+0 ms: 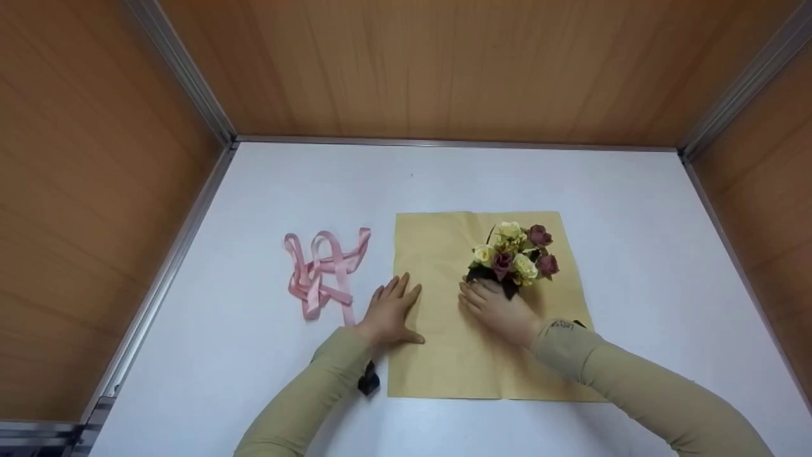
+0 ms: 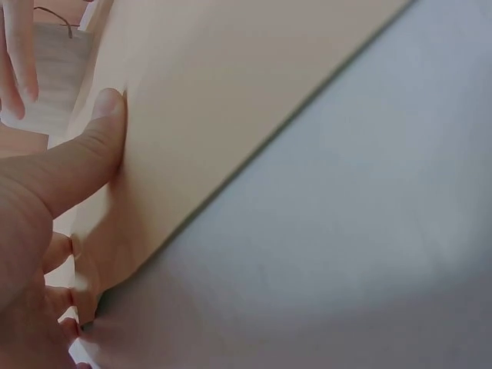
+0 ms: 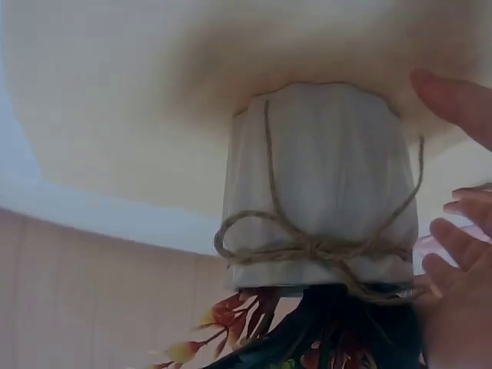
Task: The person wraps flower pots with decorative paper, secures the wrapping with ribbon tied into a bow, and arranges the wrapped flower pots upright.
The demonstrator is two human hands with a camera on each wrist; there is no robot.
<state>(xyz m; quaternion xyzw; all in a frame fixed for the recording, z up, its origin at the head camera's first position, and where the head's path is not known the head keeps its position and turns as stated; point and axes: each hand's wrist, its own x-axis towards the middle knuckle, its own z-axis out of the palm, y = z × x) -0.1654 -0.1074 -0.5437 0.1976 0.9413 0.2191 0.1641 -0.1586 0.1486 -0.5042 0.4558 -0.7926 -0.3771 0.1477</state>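
Observation:
My left hand (image 1: 388, 314) lies on the left edge of a tan sheet of wrapping paper (image 1: 438, 247), fingers spread and thumb apart. In the left wrist view the thumb (image 2: 84, 165) presses on the paper near its edge. Yellow and dark purple flowers (image 1: 525, 266) stand in a pot on the right half of the sheet. The right wrist view shows that pot (image 3: 330, 169), whitish, with a twine bow (image 3: 311, 250) round it. Beside the pot is my right hand (image 1: 501, 311), its fingers extended and thumb away from it. I cannot tell whether the fingers touch the pot.
A loosely looped pink ribbon (image 1: 314, 295) lies on the white table (image 1: 254, 209), left of the paper. Wooden panels (image 1: 444, 70) close off the back and both sides. A small black object (image 1: 369, 382) shows by my left wrist.

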